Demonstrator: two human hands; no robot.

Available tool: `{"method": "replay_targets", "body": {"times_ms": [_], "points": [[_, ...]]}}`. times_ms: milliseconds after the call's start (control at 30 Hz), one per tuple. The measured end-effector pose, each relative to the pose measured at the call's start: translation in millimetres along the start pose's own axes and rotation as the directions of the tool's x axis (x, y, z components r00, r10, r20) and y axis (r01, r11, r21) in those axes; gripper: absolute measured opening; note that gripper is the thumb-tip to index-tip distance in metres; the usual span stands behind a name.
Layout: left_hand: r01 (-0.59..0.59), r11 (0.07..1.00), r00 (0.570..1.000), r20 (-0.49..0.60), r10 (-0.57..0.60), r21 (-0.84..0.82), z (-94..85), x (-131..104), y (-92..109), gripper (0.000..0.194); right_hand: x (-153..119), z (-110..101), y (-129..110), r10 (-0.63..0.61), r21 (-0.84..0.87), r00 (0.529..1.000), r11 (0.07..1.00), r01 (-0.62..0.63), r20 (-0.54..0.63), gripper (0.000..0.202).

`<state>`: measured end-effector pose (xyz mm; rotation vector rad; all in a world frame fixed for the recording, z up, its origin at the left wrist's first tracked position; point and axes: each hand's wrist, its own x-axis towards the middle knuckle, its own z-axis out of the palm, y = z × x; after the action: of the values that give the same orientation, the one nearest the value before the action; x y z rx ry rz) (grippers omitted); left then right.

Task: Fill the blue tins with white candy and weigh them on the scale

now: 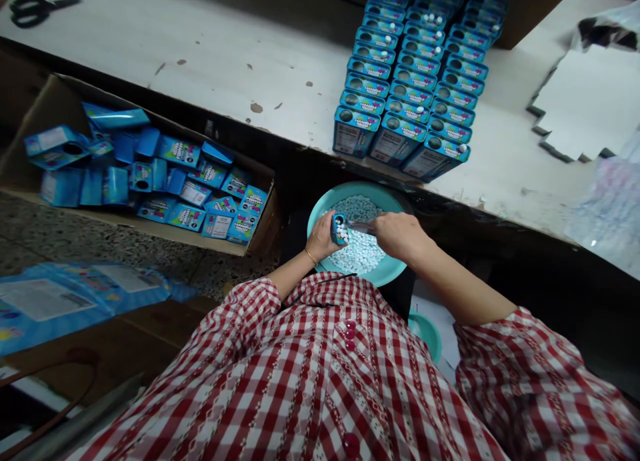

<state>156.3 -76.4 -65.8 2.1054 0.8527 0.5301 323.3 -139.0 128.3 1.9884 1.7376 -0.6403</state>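
A turquoise basin (395,269) full of small pale candies (365,253) sits in front of my body. Over its left side, my left hand (320,238) is closed around a small blue candy box (339,230), tilted so its top faces me. White candies show on that top, by the round hole. My right hand (400,234) grips the handle of a metal scoop or spoon (361,227), whose far end meets the box top. The exact shape of that end is hard to make out.
On the white table (225,61) stand three rows of blue boxes (395,108), some with candies on top. Scissors (37,9) lie at its far left. A carton (260,234) of blue boxes is to my left. A white cutout sheet (595,94) lies at right.
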Motion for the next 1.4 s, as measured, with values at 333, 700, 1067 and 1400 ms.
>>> {"method": "replay_targets", "body": {"times_ms": [333,700,1067,1400], "points": [[0.130,0.962,0.991,0.058,-0.119,-0.241,7.6,1.6,2.1,0.100,-1.2,90.6,49.3,0.166,0.170,0.986,0.971,-0.166,0.012,0.041],[-0.044,0.998,0.998,-0.049,0.041,-0.055,-17.4,-4.8,26.4,0.093,39.8,158.5,28.3,0.026,0.340,0.985,0.940,0.035,-0.173,0.040],[0.045,0.988,0.860,-0.497,-0.114,-0.149,-82.1,72.2,75.9,0.095,22.2,216.3,39.6,0.118,0.558,0.925,0.822,0.113,-0.361,0.037],[0.188,0.980,0.719,-0.670,-0.182,-0.065,-136.2,216.5,51.1,0.104,22.9,225.7,27.3,0.161,0.508,0.930,0.861,0.030,-0.329,0.041]]}}
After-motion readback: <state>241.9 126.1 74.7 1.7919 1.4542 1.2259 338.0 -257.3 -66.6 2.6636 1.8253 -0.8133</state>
